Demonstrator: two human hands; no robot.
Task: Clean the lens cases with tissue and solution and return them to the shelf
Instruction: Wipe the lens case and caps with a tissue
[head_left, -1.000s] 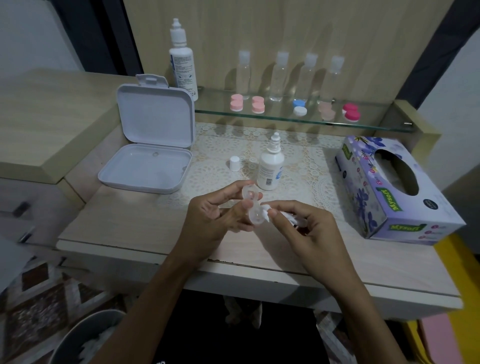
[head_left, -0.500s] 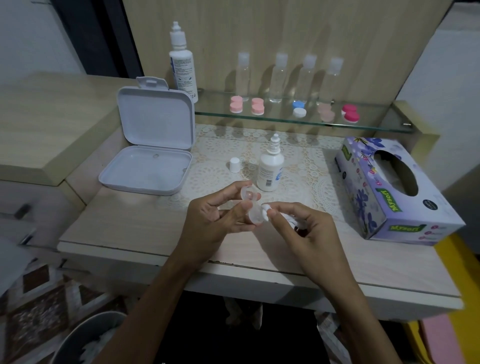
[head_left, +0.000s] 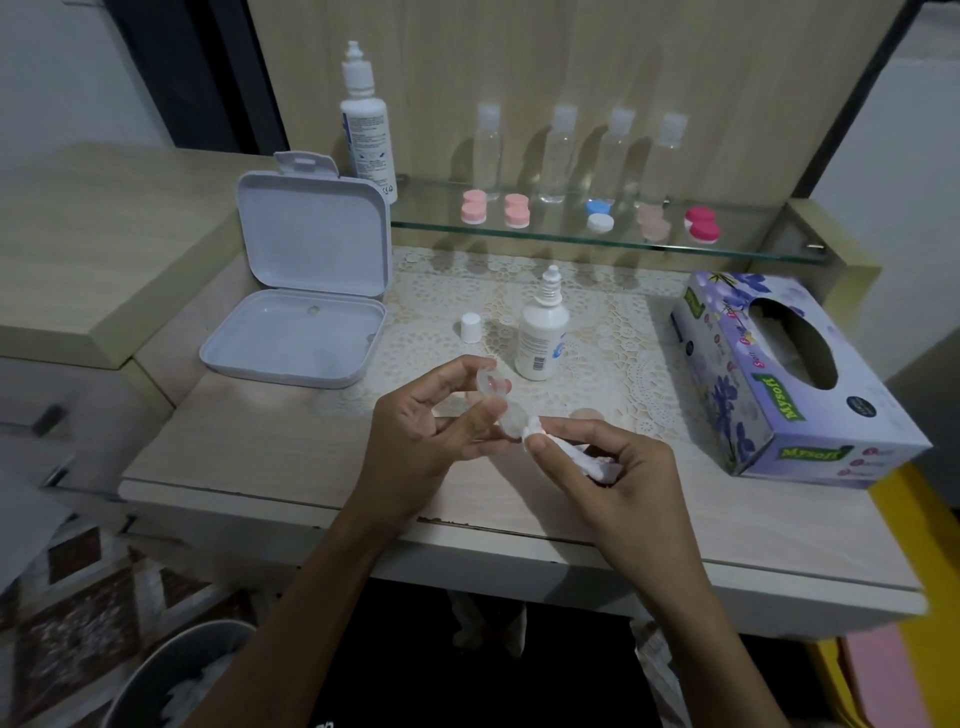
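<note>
Left hand (head_left: 426, 431), fingers curled, pinches clear lens case (head_left: 501, 402) above table (head_left: 260, 457) centre. At its 3 o'clock, right hand (head_left: 613, 467) pinches tissue (head_left: 535, 434) w/ thumb & forefinger, prob. touching case rim. Bottle (head_left: 540, 338) at 12.

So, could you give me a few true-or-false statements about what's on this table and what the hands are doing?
1. The left hand holds a clear lens case. True.
2. The right hand holds a bottle. False: it pinches a tissue.
3. The small bottle on the table is capped. False: its cap stands beside it.
4. The white box is open. True.
5. The tissue box is left of the hands. False: right.
</note>
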